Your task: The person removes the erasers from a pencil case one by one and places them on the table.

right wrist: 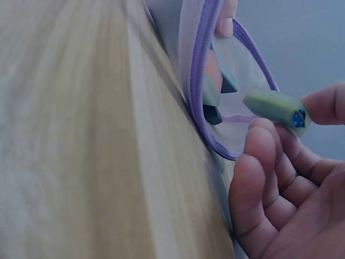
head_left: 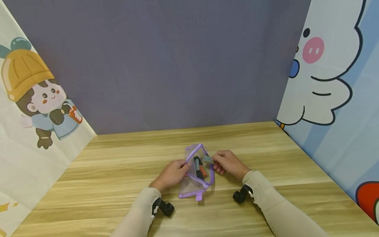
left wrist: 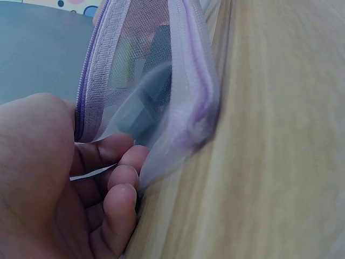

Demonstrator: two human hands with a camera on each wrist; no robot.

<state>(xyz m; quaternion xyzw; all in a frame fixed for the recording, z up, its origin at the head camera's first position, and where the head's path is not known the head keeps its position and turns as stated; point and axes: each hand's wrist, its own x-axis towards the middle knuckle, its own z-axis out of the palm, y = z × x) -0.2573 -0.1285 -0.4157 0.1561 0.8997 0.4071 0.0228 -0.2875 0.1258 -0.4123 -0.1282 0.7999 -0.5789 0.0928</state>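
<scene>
Beige sleeves come in at 5 and 7 o'clock; left hand is pinching the mesh zip pouch on its 9 o'clock side; right hand's got a small green block pinched by the pouch's 2 o'clock; orange block sits inside.

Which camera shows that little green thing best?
The right wrist view: the green thing looks large, its blue mark clear. The head view shows it small, by the pouch; the left wrist view, perhaps a blurred greenish patch through the pouch.
</scene>
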